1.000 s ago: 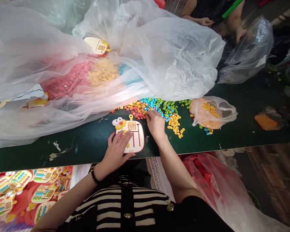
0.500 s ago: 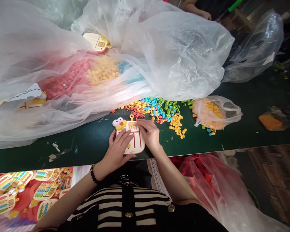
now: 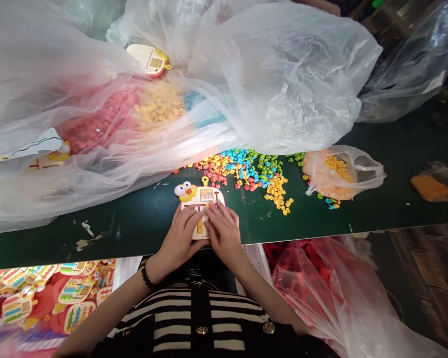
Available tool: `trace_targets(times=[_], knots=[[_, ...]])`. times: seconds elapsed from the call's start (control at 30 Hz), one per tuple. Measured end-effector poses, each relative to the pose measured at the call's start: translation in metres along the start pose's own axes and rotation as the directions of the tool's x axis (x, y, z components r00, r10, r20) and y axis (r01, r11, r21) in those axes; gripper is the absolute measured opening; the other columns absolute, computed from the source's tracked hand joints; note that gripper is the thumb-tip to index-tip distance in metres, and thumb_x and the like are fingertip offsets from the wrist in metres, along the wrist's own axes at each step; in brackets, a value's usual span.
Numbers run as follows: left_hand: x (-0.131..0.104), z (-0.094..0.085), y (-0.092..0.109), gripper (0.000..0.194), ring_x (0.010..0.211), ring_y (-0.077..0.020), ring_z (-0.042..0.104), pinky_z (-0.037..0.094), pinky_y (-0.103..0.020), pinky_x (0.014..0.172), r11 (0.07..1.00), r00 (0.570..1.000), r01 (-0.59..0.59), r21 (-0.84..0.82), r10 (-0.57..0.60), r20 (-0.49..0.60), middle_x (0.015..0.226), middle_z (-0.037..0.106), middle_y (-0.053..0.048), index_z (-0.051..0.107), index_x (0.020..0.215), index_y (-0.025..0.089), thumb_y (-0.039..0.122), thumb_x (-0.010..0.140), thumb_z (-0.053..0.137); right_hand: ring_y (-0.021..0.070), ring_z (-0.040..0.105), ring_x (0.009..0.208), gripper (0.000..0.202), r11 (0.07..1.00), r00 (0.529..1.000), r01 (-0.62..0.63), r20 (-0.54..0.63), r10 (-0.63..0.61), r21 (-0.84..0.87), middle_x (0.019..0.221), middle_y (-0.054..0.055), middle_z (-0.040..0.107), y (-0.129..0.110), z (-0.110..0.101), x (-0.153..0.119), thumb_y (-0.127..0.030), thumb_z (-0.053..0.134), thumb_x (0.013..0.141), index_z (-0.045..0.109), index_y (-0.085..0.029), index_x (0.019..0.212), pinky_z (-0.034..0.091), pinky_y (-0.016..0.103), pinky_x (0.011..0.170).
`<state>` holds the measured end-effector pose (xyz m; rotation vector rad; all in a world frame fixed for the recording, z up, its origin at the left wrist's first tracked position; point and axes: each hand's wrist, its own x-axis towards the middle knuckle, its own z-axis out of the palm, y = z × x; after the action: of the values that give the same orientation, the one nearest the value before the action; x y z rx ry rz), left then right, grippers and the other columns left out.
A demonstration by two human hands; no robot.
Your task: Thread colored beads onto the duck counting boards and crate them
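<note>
A flat white toy board point(image 3: 206, 194) with red slots and a duck face point(image 3: 185, 190) with bulging eyes lies near the table's front edge. My left hand point(image 3: 181, 229) is closed around its left side, fingers across the front and thumb at the lower edge. Over the right half, my right hand point(image 3: 224, 229) has its fingertips together at a small yellow piece point(image 3: 208, 204) on the board. Lower down, other yellow pieces point(image 3: 200, 226) sit in a slot between the hands. My fingers hide much of the board's lower half.
Loose coloured pieces point(image 3: 246, 169) lie in a heap behind the board. Large clear plastic bags point(image 3: 283, 84) cover the back of the table. A small bag point(image 3: 332, 179) of yellow pieces stands to the right. Similar toy boards point(image 3: 74, 288) fill a container at lower left.
My right hand has moved from the board's upper right corner down and inward, toward my left hand. A yellow piece now shows at its fingertips. The view has shifted slightly.
</note>
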<state>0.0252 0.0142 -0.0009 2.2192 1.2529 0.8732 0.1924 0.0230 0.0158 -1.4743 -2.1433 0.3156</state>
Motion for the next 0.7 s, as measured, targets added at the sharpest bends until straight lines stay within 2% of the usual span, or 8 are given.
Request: trace_targets(times=[0.13,0.2,0.27,0.33,0.4,0.47,0.57,0.7], knots=[[-0.002,0.002,0.001,0.069,0.128,-0.0279,0.045,0.037,-0.052,0.108,1.0,0.999,0.01,0.019,-0.009,-0.043,0.13,0.047,-0.016,0.023,0.145,0.022,0.034,0.087,0.059,0.0258,0.042,0.135,0.034,0.996,0.995,0.072,0.062,-0.076,0.054,0.127,0.005,0.065,-0.005,0.004,0.007,-0.014,0.044,0.09,0.063,-0.022,0.117,0.027,0.052,0.109],[-0.003,0.003,0.002,0.075,0.132,-0.0301,0.041,0.038,-0.052,0.107,0.998,0.998,0.018,0.061,-0.014,-0.068,0.138,0.041,-0.019,0.02,0.146,0.021,0.038,0.086,0.061,0.0235,0.049,0.129,0.034,0.979,0.985,0.153,0.062,-0.163,0.134,0.118,0.002,0.07,0.0,0.002,0.014,-0.011,0.044,0.086,0.067,-0.024,0.107,0.03,0.05,0.109],[-0.003,0.002,0.002,0.08,0.135,-0.0321,0.036,0.036,-0.052,0.107,0.995,0.998,0.016,0.1,-0.01,-0.061,0.144,0.036,-0.022,0.019,0.147,0.018,0.041,0.084,0.063,0.0203,0.058,0.117,0.032,0.951,0.973,0.223,0.008,-0.23,0.214,0.107,0.001,0.073,0.011,-0.004,0.018,-0.01,0.044,0.082,0.068,-0.025,0.096,0.039,0.045,0.103],[-0.003,-0.001,0.002,0.081,0.135,-0.032,0.037,0.033,-0.052,0.109,0.992,1.0,0.006,0.123,-0.004,-0.015,0.146,0.036,-0.022,0.02,0.146,0.017,0.041,0.083,0.064,0.0191,0.063,0.106,0.03,0.964,0.983,0.16,-0.119,-0.136,0.214,0.099,0.003,0.074,0.027,-0.012,0.02,-0.009,0.043,0.083,0.068,-0.024,0.091,0.048,0.04,0.094],[-0.002,-0.006,0.001,0.075,0.134,-0.0308,0.039,0.031,-0.052,0.11,0.991,0.999,0.0,0.133,-0.006,0.042,0.145,0.04,-0.02,0.026,0.144,0.018,0.039,0.083,0.064,0.021,0.064,0.099,0.027,0.988,0.963,-0.069,-0.251,0.102,0.136,0.098,0.007,0.072,0.045,-0.021,0.021,-0.012,0.044,0.085,0.067,-0.022,0.097,0.052,0.04,0.088],[0.001,-0.01,0.003,0.065,0.134,-0.0304,0.04,0.028,-0.053,0.111,0.988,0.997,0.003,0.152,-0.015,0.079,0.143,0.043,-0.019,0.034,0.14,0.018,0.037,0.084,0.062,0.0237,0.064,0.097,0.025,0.965,0.919,-0.257,-0.294,0.263,0.061,0.103,0.011,0.068,0.063,-0.027,0.025,-0.019,0.049,0.087,0.065,-0.02,0.106,0.053,0.042,0.085],[0.008,-0.01,0.011,0.053,0.13,-0.0322,0.043,0.022,-0.059,0.112,0.975,0.995,0.006,0.223,-0.027,0.092,0.14,0.048,-0.019,0.046,0.131,0.017,0.035,0.084,0.061,0.0249,0.063,0.099,0.027,0.968,0.945,-0.251,-0.209,0.251,0.026,0.109,0.013,0.065,0.082,-0.032,0.039,-0.025,0.053,0.088,0.064,-0.018,0.112,0.053,0.041,0.085],[0.014,0.0,0.022,0.054,0.128,-0.035,0.044,0.017,-0.064,0.111,0.954,0.996,0.0,0.3,-0.026,0.084,0.138,0.051,-0.019,0.051,0.129,0.015,0.042,0.083,0.062,0.024,0.062,0.092,0.022,0.979,0.967,-0.185,-0.196,0.165,-0.088,0.099,0.01,0.067,0.094,-0.034,0.07,-0.021,0.051,0.088,0.07,-0.021,0.1,0.051,0.039,0.081]])
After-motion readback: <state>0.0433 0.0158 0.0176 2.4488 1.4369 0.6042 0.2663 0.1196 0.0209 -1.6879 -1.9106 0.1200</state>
